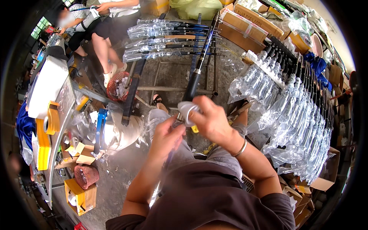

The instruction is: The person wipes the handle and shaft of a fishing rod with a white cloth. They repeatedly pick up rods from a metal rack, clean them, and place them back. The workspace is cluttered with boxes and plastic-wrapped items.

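Note:
A black fishing rod [192,85] stretches away from my lap, its thick grip nearest me and its thin end toward the top. My left hand [167,134] is closed around the rod's near end, just below the grip. Beside it, my right hand [212,119], with a bangle on the wrist, pinches a loop of whitish, semi-clear band [186,111] against the rod. That band looks like tape or plastic film; I cannot tell which.
Several bagged rods [168,48] lie across a metal rack [134,90] ahead. More bagged rods [295,103] lean in a row at right. Cardboard boxes [245,28] stand behind. A cluttered bench [61,134] is at left. Another person [103,46] sits at far left by a red basket [118,86].

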`<state>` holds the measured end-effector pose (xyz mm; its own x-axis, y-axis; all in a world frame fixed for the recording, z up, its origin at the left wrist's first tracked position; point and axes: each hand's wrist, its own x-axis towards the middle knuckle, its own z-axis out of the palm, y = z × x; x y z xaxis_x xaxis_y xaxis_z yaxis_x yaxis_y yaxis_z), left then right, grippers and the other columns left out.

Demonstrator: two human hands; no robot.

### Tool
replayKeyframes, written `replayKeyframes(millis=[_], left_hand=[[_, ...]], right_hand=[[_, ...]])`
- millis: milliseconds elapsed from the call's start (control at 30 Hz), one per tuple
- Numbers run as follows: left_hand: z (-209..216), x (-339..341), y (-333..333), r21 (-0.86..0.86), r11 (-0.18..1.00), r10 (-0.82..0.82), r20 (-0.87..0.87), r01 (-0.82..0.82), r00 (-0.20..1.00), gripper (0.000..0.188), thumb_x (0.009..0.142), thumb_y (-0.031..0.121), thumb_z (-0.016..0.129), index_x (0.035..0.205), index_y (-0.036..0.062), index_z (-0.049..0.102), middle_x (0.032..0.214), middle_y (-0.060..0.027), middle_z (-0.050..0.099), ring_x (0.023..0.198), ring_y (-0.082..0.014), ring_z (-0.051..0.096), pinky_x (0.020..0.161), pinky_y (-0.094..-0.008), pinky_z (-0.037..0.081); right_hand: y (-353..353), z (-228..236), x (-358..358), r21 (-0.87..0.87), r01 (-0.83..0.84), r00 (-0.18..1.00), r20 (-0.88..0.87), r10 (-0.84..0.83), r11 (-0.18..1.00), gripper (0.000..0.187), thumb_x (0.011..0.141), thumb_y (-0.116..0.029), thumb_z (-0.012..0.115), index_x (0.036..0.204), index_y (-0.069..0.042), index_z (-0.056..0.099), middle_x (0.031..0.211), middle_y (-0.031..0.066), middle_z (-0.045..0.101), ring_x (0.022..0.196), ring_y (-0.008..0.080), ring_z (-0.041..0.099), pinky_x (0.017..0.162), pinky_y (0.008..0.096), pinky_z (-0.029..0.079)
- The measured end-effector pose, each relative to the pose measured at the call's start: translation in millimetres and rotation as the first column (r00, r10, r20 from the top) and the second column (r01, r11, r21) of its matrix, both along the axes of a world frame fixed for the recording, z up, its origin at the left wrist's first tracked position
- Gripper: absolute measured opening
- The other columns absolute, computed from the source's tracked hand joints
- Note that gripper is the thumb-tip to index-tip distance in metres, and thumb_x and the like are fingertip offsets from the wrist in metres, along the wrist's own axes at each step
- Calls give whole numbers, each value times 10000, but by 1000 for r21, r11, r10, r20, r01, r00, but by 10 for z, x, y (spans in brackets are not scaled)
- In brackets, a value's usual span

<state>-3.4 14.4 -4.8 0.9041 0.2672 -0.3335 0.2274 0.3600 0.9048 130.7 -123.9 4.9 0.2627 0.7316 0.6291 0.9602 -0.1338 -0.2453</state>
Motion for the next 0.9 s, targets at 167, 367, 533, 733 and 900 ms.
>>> replayKeyframes(millis=[167, 367, 533, 733, 900], left_hand=[[110, -65, 35, -300, 943, -137, 43, 143, 990, 396, 978, 225, 557, 1271, -35, 505, 856, -90, 580, 486, -79, 450, 401, -217, 354], [55, -47, 81, -365, 920, -119, 80, 140, 990, 431, 973, 252, 560, 1266, -54, 483, 834, -80, 573, 479, -75, 445, 387, -216, 346], [89, -68, 100, -414, 882, -177, 153, 226, 972, 526, 975, 320, 563, 1287, -89, 452, 824, -80, 547, 466, -64, 427, 370, -217, 336], [73, -30, 85, -519, 801, -208, 227, 299, 951, 574, 969, 357, 565, 1284, -107, 442, 809, -70, 529, 431, -54, 383, 351, -220, 310], [71, -14, 94, -605, 706, -256, 267, 368, 929, 589, 979, 383, 539, 1288, -106, 430, 770, -56, 496, 416, -51, 351, 345, -216, 298]], right_hand=[[3, 163, 365, 203, 162, 981, -138, -136, 966, 356, 688, 87, 609, 1014, -37, 680, 1009, 187, 579, 741, 315, 637, 559, 387, 532], [-136, 60, -8, 150, -66, 939, -326, 113, 986, 301, 669, 87, 606, 947, -26, 635, 1041, 169, 564, 865, 334, 629, 698, 390, 551], [-280, 147, 274, 315, 241, 339, -914, 225, 918, 293, 839, 50, 586, 1119, -33, 610, 1009, 45, 623, 916, 144, 612, 795, 300, 514], [-154, 208, 249, 327, 242, 733, -679, 49, 914, 288, 849, -25, 696, 1125, -17, 613, 897, 42, 631, 782, 142, 626, 675, 265, 505], [-23, 196, 281, 273, 133, 971, -230, -70, 953, 489, 669, 82, 673, 1132, -76, 655, 868, 103, 569, 695, 272, 584, 577, 345, 488]])
